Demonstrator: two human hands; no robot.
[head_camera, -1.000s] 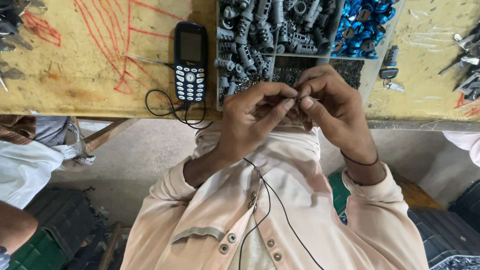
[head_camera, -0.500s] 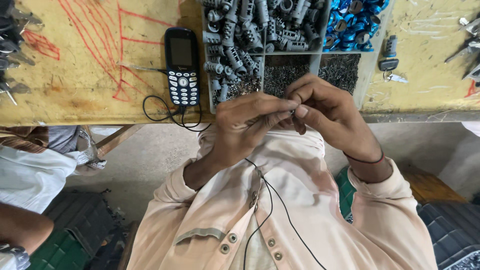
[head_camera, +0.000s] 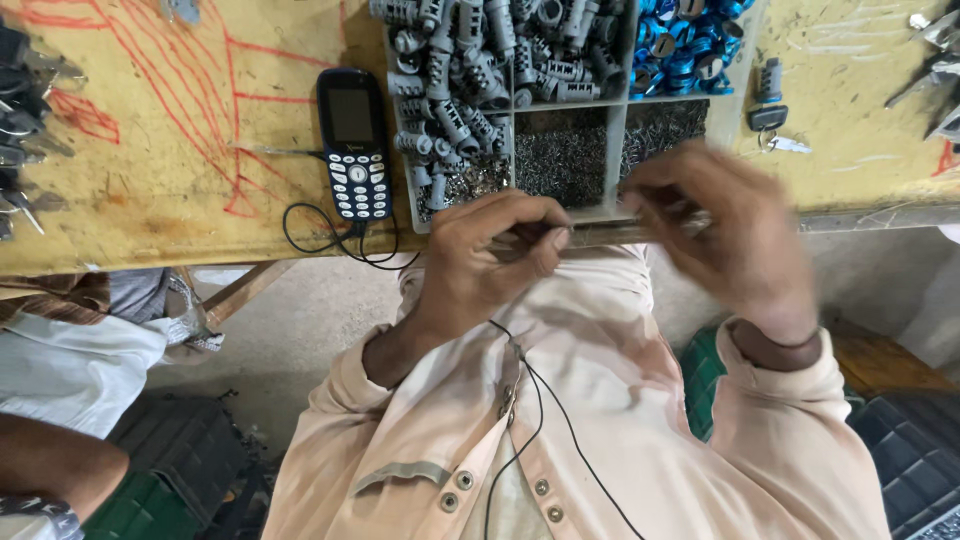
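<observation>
My left hand (head_camera: 490, 262) is closed at the table's front edge and pinches a thin dark metal piece (head_camera: 545, 235) between thumb and fingers. My right hand (head_camera: 725, 235) is blurred, a hand's width to the right of it, fingers curled around a small shiny metal part (head_camera: 698, 220). Both hands hover just in front of a divided tray (head_camera: 612, 150). The tray holds grey ribbed plastic pieces (head_camera: 470, 70), blue round pieces (head_camera: 685, 45) and heaps of tiny metal pins (head_camera: 565, 155).
A dark keypad phone (head_camera: 354, 140) lies left of the tray, with a black cable (head_camera: 330, 240) looping off the yellow table (head_camera: 160, 170). Metal keys (head_camera: 20, 90) lie far left and a key fob (head_camera: 768, 90) right. Another person's arm (head_camera: 50, 460) is at the lower left.
My hands were joined over one small part. They have come apart: the right hand swung away to the right, while the left stays put, still pinching.
</observation>
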